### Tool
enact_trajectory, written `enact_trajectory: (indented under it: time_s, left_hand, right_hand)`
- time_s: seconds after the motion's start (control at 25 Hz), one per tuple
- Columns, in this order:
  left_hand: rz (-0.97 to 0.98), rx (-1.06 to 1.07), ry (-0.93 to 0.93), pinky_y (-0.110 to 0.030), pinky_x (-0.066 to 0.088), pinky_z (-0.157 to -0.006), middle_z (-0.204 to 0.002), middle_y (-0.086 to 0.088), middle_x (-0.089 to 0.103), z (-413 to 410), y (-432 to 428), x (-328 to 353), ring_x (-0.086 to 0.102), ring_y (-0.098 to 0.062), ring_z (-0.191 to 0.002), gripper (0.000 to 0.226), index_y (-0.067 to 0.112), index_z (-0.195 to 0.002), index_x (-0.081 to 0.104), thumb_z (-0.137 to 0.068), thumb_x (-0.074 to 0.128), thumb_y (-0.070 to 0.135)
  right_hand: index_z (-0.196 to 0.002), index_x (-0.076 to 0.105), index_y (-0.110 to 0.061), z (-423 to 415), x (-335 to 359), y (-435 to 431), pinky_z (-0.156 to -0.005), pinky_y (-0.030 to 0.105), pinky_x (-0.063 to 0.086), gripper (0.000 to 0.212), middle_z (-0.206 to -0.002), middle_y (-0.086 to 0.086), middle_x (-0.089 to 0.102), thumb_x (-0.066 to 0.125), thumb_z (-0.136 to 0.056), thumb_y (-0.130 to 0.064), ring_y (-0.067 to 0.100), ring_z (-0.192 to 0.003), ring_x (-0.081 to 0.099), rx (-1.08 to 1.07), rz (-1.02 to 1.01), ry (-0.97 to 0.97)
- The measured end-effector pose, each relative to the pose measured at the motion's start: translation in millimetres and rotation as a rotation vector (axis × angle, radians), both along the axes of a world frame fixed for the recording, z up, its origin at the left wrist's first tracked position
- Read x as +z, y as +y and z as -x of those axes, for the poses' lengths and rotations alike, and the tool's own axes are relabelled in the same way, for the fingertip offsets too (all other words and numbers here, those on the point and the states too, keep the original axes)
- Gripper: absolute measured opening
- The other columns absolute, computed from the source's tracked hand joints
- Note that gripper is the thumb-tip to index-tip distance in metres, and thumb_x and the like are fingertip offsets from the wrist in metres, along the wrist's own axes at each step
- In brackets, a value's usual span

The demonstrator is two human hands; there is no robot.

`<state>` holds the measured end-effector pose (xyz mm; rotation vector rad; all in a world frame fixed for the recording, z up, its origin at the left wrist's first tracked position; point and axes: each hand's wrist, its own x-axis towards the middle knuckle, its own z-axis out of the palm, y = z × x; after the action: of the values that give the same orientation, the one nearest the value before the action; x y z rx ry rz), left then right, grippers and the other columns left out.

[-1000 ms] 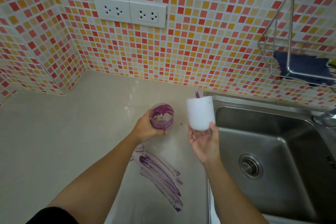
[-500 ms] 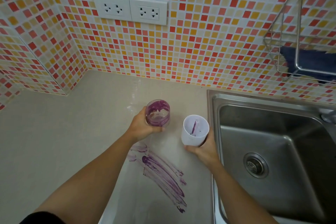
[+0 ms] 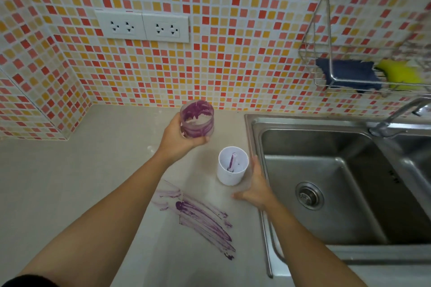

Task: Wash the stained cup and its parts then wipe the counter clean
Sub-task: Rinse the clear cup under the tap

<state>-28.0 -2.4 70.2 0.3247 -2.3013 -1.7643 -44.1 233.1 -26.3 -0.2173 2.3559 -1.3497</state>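
While my left hand [image 3: 179, 141] curls its fingers round the purple-smeared clear cup [image 3: 197, 121], my right hand [image 3: 255, 185] lies loose-fingered beside the white cup [image 3: 231, 173], purple-streaked inside; sink stamp [image 3: 394, 178] unreadable

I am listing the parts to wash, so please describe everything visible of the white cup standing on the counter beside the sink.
The white, opaque, plastic-looking round cup stands upright, mouth up, on the beige counter, close to the left rim of the steel sink. It narrows slightly toward its base. Inside, a central post is smeared purple; the walls look mostly clean. The open right hand is at its right side; blur hides whether the hand touches it.
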Motion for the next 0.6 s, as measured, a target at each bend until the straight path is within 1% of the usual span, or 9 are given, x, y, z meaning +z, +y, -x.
enact_trajectory:
  time_s: [0.04, 0.08, 0.16, 0.24, 0.32, 0.4, 0.52, 0.6]
  left_hand:
    - [0.006, -0.013, 0.036, -0.01, 0.049, -0.076, -0.116, 0.008, 0.056, 2.9, 6.1, 11.1, 0.057, -0.005, -0.102, 0.081, 0.031, -0.126, 0.044, -0.06, 0.087, 0.014]
    - [0.023, -0.031, 0.073, -0.011, 0.048, -0.078, -0.118, 0.008, 0.056, 5.4, 13.1, 22.3, 0.056, -0.005, -0.104, 0.082, 0.032, -0.127, 0.043, -0.06, 0.087, 0.014]
    - [0.057, -0.103, 0.148, -0.015, 0.048, -0.084, -0.122, 0.008, 0.054, 8.6, 36.9, 45.7, 0.054, -0.004, -0.108, 0.085, 0.032, -0.129, 0.041, -0.06, 0.087, 0.014]
    - [0.072, -0.165, 0.193, -0.02, 0.049, -0.089, -0.125, 0.008, 0.052, 14.0, 65.4, 62.2, 0.052, -0.003, -0.112, 0.087, 0.03, -0.132, 0.039, -0.061, 0.087, 0.015]
    - [0.092, -0.227, 0.21, -0.02, 0.05, -0.088, -0.125, 0.008, 0.05, 22.3, 107.3, 70.5, 0.051, 0.0, -0.11, 0.086, 0.031, -0.131, 0.038, -0.061, 0.087, 0.017]
    - [0.098, -0.284, 0.198, -0.018, 0.051, -0.085, -0.122, 0.009, 0.05, 31.8, 155.2, 64.6, 0.052, 0.002, -0.107, 0.086, 0.029, -0.13, 0.038, -0.061, 0.087, 0.016]
    - [0.068, -0.324, 0.102, -0.008, 0.05, -0.076, -0.111, 0.015, 0.054, 48.9, 231.7, 33.2, 0.056, 0.003, -0.1, 0.083, 0.026, -0.126, 0.037, -0.061, 0.086, 0.011]
    - [0.107, -0.327, 0.035, -0.003, 0.047, -0.072, -0.107, 0.018, 0.054, 62.7, 278.5, 4.8, 0.057, 0.0, -0.097, 0.08, 0.025, -0.121, 0.036, -0.06, 0.086, 0.011]
  right_hand:
    - [-0.148, -0.006, -0.011, -3.1, 5.2, 9.2, -0.112, 0.029, 0.018, 0.132, -0.156, 0.004, 0.009, 0.089, -0.056, -0.013, 0.019, -0.142, 0.016, -0.009, -0.052, 0.029]
    - [-0.148, -0.007, -0.011, -5.5, 11.5, 19.5, -0.111, 0.027, 0.014, 0.129, -0.157, 0.004, 0.005, 0.087, -0.06, -0.02, 0.019, -0.143, 0.013, -0.027, -0.099, 0.068]
    - [-0.148, -0.005, -0.011, -10.0, 27.4, 46.6, -0.111, 0.026, 0.011, 0.117, -0.157, 0.005, 0.002, 0.08, -0.07, -0.032, 0.02, -0.144, 0.008, -0.091, -0.142, 0.142]
    - [-0.148, -0.003, -0.009, -8.4, 41.2, 70.3, -0.113, 0.027, 0.007, 0.103, -0.158, 0.006, -0.001, 0.068, -0.08, -0.042, 0.019, -0.145, 0.003, -0.144, -0.167, 0.238]
    - [-0.147, 0.002, -0.006, 2.3, 50.3, 105.2, -0.116, 0.029, 0.005, 0.089, -0.158, 0.008, 0.001, 0.056, -0.087, -0.044, 0.019, -0.145, 0.001, -0.219, -0.217, 0.358]
    - [-0.147, 0.006, -0.004, 18.7, 51.5, 146.3, -0.116, 0.031, 0.004, 0.076, -0.157, 0.01, 0.004, 0.046, -0.093, -0.041, 0.02, -0.145, 0.002, -0.264, -0.293, 0.442]
    - [-0.147, 0.01, -0.004, 44.5, 40.3, 214.0, -0.115, 0.032, 0.004, 0.068, -0.157, 0.012, 0.005, 0.038, -0.097, -0.039, 0.023, -0.145, 0.004, -0.273, -0.416, 0.469]
    - [-0.147, 0.012, -0.004, 62.0, 28.7, 259.0, -0.116, 0.035, 0.005, 0.067, -0.157, 0.012, 0.004, 0.036, -0.097, -0.04, 0.024, -0.145, 0.004, -0.262, -0.476, 0.474]
